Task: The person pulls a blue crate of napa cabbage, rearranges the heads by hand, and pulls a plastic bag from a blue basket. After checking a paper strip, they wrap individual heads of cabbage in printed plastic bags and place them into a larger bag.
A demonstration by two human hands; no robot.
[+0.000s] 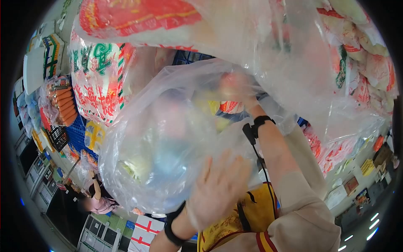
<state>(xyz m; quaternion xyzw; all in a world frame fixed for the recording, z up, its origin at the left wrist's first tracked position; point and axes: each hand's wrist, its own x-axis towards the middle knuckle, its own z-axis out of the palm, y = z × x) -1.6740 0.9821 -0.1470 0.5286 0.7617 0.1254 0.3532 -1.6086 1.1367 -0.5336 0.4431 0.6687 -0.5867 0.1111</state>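
A large clear plastic bag [138, 122] fills the middle of the view, bulging. Through its film show blurred pale green, blue and reddish things that I cannot make out. Against the bag's near side lies my left hand [218, 189], smeared by motion, its fingers stretched out and nothing visible in them. My right hand [237, 88] is further up, at the bag's upper right part, partly behind film. Its fingers are too blurred to read. Close to it are a yellow piece [214, 106] and a red-and-white printed packet [232, 107].
Big printed plastic sacks [100, 80] stand at the upper left, with more red-printed packets [365, 63] at the right. Bagged carrots [63, 103] lie by blue crates [77, 132]. Another person [103, 201] is at the lower left, near white boxes with red tape [145, 233].
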